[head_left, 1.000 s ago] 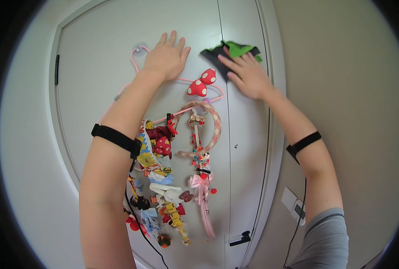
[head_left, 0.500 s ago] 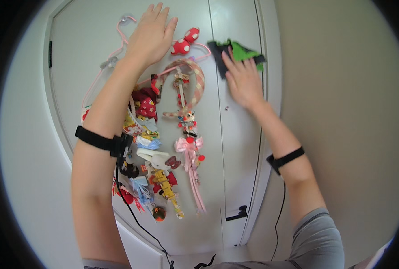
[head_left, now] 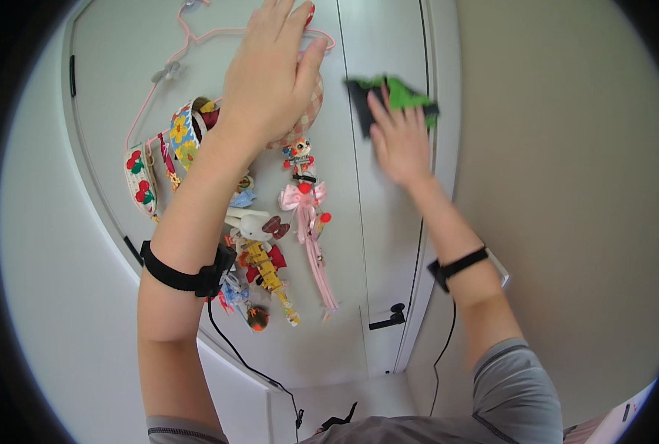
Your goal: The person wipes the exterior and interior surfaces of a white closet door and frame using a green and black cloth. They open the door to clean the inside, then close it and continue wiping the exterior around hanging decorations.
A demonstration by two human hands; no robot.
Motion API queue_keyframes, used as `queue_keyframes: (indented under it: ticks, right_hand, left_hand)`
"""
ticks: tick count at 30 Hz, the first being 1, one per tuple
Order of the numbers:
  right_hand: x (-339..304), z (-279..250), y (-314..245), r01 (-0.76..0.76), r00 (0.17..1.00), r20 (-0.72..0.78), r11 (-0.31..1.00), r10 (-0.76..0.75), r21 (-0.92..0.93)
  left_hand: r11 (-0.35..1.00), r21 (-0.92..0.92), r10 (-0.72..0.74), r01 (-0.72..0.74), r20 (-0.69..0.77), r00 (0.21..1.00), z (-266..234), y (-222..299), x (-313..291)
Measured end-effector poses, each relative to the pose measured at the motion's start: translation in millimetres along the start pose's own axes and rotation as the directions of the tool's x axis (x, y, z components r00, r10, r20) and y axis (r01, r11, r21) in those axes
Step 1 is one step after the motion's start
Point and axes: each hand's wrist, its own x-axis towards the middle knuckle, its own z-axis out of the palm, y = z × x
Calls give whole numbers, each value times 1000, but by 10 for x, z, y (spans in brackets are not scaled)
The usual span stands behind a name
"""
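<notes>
My right hand (head_left: 402, 144) lies flat with its fingers spread over a cloth (head_left: 362, 103), dark grey with bright green folds, pressed against the white door (head_left: 388, 229). My left hand (head_left: 274, 81) is open and raised, fingers stretched upward and thumb apart, in front of a pink clothes hanger (head_left: 226, 30). Whether its palm touches the door cannot be told. Behind that hand and forearm, a checked pink-and-cream headband (head_left: 311, 107) and part of a red bow are partly hidden.
From the hanger hang several hair accessories: a cherry-patterned band (head_left: 140, 181), a flowered band (head_left: 183, 133), a pink ribbon bow (head_left: 303, 196) and a yellow strip of clips (head_left: 266, 270). A black door handle (head_left: 388, 318) sits low on the right. A beige wall (head_left: 551, 185) adjoins the frame.
The view has shifted, so the door and hanger appear higher. My right hand and the cloth have slid down along the door. My left hand has moved down and right relative to the hanger.
</notes>
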Motion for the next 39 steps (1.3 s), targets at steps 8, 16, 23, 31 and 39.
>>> queue_keyframes:
  ticks: [8,16,23,31,39]
  right_hand:
    - [437,114,256,-121,978,-169,993,119,-1]
    - [-2391,169,-1039,-390,889,295,916,349,91]
    - [-1756,192,-655,-339,931,189,933,313,124]
    - [-1016,178,-161,-244,970,16,966,244,89]
    - [-3559,92,-1186,-352,791,562,931,242,94]
  left_hand:
    - [999,-33,-9,7,-85,996,-95,95,-434]
    - [967,-238,-12,95,329,944,381,1096,-1605]
    - [985,-16,-143,172,475,868,1285,1127,-2098]
    - [989,122,-135,90,438,889,1505,1063,-2284]
    - [989,-28,-123,142,358,926,1579,1041,-2325]
